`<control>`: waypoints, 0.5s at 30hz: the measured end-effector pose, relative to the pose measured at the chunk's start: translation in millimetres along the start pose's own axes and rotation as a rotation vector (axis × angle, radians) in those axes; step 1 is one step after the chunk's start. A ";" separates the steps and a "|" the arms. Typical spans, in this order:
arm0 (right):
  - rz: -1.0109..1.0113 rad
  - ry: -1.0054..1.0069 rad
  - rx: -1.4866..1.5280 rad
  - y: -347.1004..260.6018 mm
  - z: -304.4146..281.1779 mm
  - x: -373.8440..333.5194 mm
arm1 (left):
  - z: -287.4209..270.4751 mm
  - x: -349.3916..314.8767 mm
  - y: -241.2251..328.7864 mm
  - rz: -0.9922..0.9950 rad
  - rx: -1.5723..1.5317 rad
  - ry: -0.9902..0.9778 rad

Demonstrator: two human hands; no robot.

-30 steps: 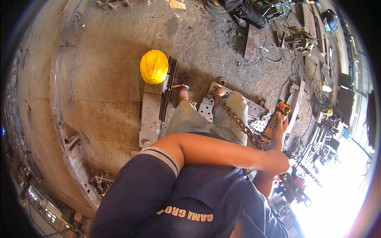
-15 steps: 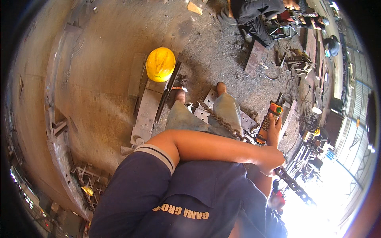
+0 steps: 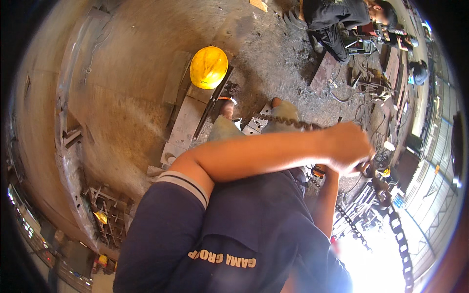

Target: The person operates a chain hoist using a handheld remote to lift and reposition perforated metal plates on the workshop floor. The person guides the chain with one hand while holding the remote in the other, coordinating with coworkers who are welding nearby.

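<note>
My left arm crosses in front of me to the right. My left hand [image 3: 349, 146] is closed in a fist around a heavy rusty chain [image 3: 288, 121]. From the fist one length runs over my leg toward perforated steel plates [image 3: 252, 128] by my feet. Past the hand, a thicker rusty piece [image 3: 382, 191] joins the length hanging at the right. Behind the left forearm, my right forearm [image 3: 326, 205] rises. The end of an orange-and-black remote control [image 3: 318, 171] shows beside its wrist; the right fingers are hidden. A thinner chain [image 3: 348, 219] hangs nearby.
A yellow hard hat [image 3: 209, 67] sits on a steel beam [image 3: 188, 117] left of my feet. At the far right a person in dark clothes [image 3: 337, 19] bends low. Cables [image 3: 344, 93] and scrap steel lie along the right. A long steel edge [image 3: 66, 146] curves along the left.
My left hand has lifted and moved away from my body with the chain, drawing it tighter over my leg. The left forearm now covers my right hand and most of the remote control.
</note>
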State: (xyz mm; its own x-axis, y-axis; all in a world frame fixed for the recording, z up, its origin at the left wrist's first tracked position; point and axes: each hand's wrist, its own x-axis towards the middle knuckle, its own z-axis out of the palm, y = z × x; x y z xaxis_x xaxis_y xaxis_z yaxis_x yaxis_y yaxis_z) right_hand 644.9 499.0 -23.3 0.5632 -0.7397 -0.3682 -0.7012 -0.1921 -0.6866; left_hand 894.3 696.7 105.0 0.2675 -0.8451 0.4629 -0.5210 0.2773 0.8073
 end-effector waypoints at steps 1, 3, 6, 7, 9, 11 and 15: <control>-0.078 0.002 0.000 -4.5 -1.3 4.8 | -17.7 4.0 -5.5 -0.006 0.044 0.111; -0.068 -0.011 -0.020 -17.6 4.8 14.7 | -57.4 12.0 -22.3 -0.041 0.074 0.200; -0.033 -0.044 -0.168 -48.1 8.0 27.4 | -94.5 13.8 -34.0 -0.107 0.157 0.395; -0.052 -0.051 -0.175 -57.2 12.1 32.7 | -99.7 17.2 -35.1 -0.152 0.145 0.431; -0.087 -0.064 -0.142 -74.7 16.4 42.7 | -101.2 22.1 -37.0 -0.149 0.124 0.488; -0.097 -0.075 -0.064 -82.8 17.0 48.2 | -91.7 26.5 -39.0 -0.205 0.117 0.430; -0.205 -0.074 -0.173 -70.2 16.7 62.1 | -60.7 31.4 -55.0 -0.249 0.046 0.500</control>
State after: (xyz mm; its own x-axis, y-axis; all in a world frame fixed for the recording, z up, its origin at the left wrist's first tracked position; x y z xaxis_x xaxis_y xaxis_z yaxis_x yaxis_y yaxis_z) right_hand 736.3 477.3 -8.4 0.7269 -0.6264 -0.2816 -0.6299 -0.4447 -0.6367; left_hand 980.5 682.6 97.3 0.7330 -0.5599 0.3863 -0.4245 0.0672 0.9029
